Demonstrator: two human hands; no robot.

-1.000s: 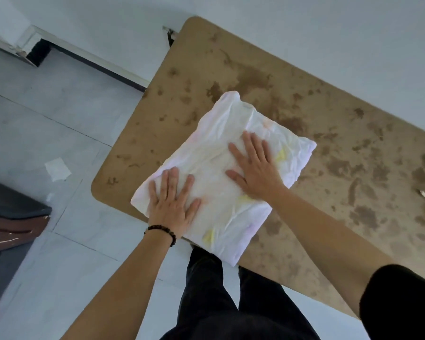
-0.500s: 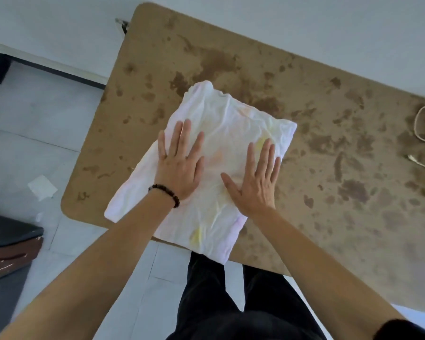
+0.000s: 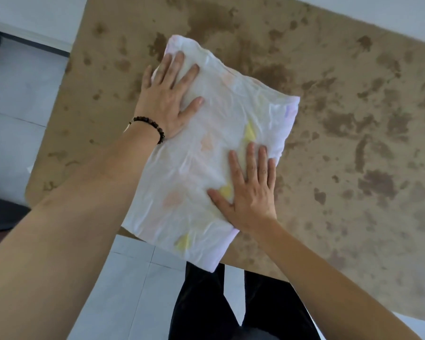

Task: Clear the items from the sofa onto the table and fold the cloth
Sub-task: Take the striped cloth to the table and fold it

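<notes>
A white cloth (image 3: 233, 111) with faint yellow and pink marks lies folded into a rectangle on the stained brown table (image 3: 353, 119). Its near corner hangs over the table's front edge. My left hand (image 3: 168, 94), with a dark bead bracelet on the wrist, presses flat on the cloth's far left corner, fingers spread. Flat on the near right part of the cloth rests my right hand (image 3: 249, 192), its fingers straight and together.
The table's rounded left end and front edge are near me, with pale floor tiles (image 3: 22, 94) to the left and below. My dark trousers (image 3: 206, 303) show under the table edge. A dark object (image 3: 0, 212) lies at the far left.
My left hand has slid away from me to the cloth's far left corner. My right hand has stayed on the near right part. The camera has moved closer to the table.
</notes>
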